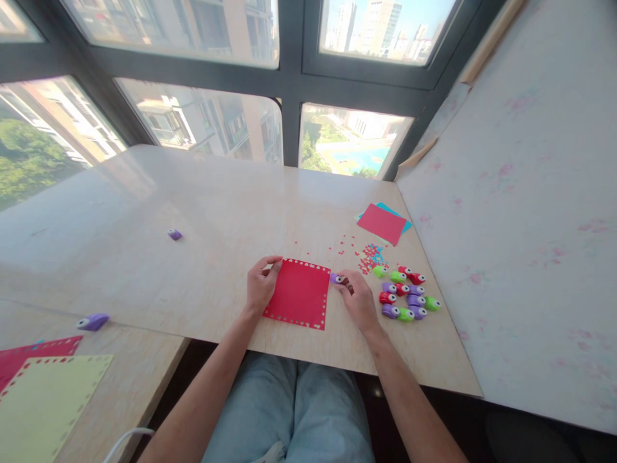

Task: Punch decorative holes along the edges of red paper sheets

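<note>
Jeans-clad knees (289,411) sit closest to the head camera, under the edge of the pale table (193,212). Two bare forearms reach forward from there to a red paper square (299,294) lying flat near the table's front edge, its border already lined with small punched holes.

On the near side of the sheet, the left hand (260,286) pinches the square's left edge, thumb and fingers closed narrowly on the paper. At the square's right edge, the right hand (357,299) is closed around a small purple punch (336,278), whose mouth meets the upper right part of the border.

Just beside that hand lies a cluster of punches (407,297) in purple, green and red, with scattered confetti (369,254) behind it and a red sheet over a blue one (383,222) further back. One stray purple punch (174,234) lies well apart to the left.

Judging by the even row of holes, punching well here would mean keeping the paper flat and pinned, sliding the edge fully into the punch's slot, and matching the spacing to the neighbouring hole before pressing.
</note>
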### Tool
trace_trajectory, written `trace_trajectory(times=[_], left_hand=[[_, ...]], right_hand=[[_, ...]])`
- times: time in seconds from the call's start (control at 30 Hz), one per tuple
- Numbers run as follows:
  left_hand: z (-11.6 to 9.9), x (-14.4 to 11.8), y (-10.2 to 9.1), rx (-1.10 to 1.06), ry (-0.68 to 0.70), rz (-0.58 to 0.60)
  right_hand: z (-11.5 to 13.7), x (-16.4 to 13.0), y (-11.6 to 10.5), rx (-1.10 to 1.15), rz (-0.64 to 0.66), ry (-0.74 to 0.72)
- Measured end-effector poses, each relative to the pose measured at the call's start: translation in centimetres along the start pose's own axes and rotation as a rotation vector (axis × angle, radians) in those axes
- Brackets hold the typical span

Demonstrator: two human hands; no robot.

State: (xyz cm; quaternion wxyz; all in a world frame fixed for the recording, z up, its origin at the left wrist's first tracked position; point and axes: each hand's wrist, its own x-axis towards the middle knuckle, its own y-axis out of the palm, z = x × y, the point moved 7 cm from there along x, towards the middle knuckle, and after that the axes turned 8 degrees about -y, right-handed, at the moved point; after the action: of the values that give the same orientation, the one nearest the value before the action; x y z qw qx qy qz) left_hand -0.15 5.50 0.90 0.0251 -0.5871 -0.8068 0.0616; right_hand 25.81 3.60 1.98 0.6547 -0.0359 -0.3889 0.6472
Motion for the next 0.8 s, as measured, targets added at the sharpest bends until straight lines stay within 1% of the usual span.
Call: trace_trajectory(times=[0.23, 0.5, 0.8], left_hand=[[0.14, 0.11, -0.01, -0.002, -0.002, 0.01], [0.04, 0.0, 0.06, 0.024, 0.012, 0.012], [-0.08, -0.05, 0.15, 0.04, 0.01, 0.026]], right_hand=[[-0.11, 0.13, 0.07, -0.037, -0.009, -0.002], [-0.64, 0.07, 0.35, 0.002, 0.007, 0.019], [0.05, 0.08, 0.38, 0.002, 0.058, -0.039]])
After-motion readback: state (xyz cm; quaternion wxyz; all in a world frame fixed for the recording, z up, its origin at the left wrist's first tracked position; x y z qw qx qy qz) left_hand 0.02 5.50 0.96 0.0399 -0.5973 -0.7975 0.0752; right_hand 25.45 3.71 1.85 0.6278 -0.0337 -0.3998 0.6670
